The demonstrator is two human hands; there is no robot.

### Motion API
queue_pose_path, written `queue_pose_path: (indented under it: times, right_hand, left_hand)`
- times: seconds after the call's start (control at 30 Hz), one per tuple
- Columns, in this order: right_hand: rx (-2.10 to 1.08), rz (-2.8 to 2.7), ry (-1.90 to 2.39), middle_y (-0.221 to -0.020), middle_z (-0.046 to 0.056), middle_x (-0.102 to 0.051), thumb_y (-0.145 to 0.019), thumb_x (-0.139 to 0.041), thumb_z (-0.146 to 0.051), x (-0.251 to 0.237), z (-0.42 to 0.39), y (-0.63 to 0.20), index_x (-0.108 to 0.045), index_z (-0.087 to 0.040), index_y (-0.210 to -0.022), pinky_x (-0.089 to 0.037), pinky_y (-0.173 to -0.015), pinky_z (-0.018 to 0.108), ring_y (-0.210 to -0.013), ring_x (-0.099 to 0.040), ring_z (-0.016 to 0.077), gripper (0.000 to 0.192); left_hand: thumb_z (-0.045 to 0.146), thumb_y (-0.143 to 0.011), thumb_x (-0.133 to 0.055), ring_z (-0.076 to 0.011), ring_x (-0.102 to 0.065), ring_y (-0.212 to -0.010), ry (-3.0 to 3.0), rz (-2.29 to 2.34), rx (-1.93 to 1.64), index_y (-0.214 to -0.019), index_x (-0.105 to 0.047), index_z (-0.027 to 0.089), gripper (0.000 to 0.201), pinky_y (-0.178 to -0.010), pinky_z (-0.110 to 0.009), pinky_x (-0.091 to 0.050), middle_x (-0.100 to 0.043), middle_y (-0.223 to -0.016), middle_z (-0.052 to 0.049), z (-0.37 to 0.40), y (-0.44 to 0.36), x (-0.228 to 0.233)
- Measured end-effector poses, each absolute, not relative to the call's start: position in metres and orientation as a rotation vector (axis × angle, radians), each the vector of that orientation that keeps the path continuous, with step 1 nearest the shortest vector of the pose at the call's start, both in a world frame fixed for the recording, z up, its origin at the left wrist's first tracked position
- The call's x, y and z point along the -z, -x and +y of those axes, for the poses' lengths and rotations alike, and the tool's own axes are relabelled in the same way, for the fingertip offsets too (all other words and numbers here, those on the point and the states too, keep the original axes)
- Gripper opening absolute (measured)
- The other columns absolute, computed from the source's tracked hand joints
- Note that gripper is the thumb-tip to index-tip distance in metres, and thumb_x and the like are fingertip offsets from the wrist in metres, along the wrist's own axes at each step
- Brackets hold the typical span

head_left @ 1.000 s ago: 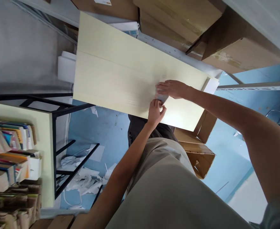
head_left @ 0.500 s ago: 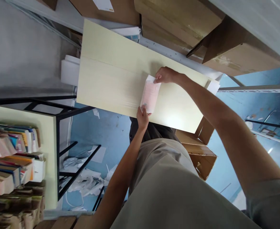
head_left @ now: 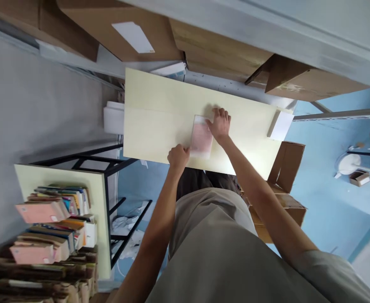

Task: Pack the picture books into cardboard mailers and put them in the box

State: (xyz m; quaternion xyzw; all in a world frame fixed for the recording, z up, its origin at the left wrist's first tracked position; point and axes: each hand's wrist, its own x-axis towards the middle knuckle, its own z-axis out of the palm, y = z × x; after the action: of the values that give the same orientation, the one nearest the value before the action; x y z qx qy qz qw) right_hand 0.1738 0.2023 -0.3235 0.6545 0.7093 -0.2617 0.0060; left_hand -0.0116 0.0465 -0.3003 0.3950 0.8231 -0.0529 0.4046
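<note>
Fingers of the right hand lie spread flat on a pink packet near the tabletop's front edge; the left hand, curled narrow, pinches the packet's near corner.

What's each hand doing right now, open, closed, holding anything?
Left hand: fingers curled, at the left edge of the pink-and-white packet; a grip cannot be told.
Right hand: open, fingers spread, pressing the packet's right edge flat on the table.

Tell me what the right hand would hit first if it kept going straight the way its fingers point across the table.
Bare table lies just ahead of the right hand; past its far edge, probably the cardboard boxes, though depth is unclear.
</note>
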Motion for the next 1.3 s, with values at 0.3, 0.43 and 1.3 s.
queue_pose_path:
  times: [0.3,0.43,1.3]
  right_hand:
    - [1.631,1.656,-2.491,-0.115,0.016,-0.077,-0.102,-0.075,-0.047,0.314,0.105,-0.183,-0.064,-0.019,-0.149,-0.066,-0.102,0.051,-0.114,-0.074,0.0337,0.056]
    - [1.758,1.516,-2.569,-0.118,0.015,-0.078,-0.096,-0.078,-0.039,0.304,0.104,-0.177,-0.072,-0.018,-0.138,-0.067,-0.1,0.047,-0.105,-0.077,0.0299,0.047]
    - [0.039,2.741,-2.423,-0.138,0.022,-0.075,-0.099,-0.055,-0.031,0.045,0.344,-0.351,-0.069,-0.019,-0.147,-0.053,-0.116,0.068,-0.129,-0.064,0.043,0.051]
  left_hand:
    - [0.012,-0.096,-0.064,-0.0221,-0.078,-0.096,-1.109,1.871,-0.463,-0.126,-0.074,0.02,0.032,-0.106,-0.041,-0.063,-0.081,-0.119,-0.013,0.098,0.011,0.327]
    - [0.006,-0.089,-0.066,-0.0209,-0.079,-0.104,-1.053,1.82,-0.455,-0.123,-0.075,0.019,0.038,-0.105,-0.038,-0.065,-0.081,-0.12,-0.012,0.099,0.005,0.321]
    - [0.015,-0.109,-0.059,-0.0229,-0.08,-0.116,-1.967,1.029,-1.295,-0.136,-0.072,0.019,0.03,-0.108,-0.036,-0.065,-0.08,-0.133,-0.013,0.313,-0.177,0.021]
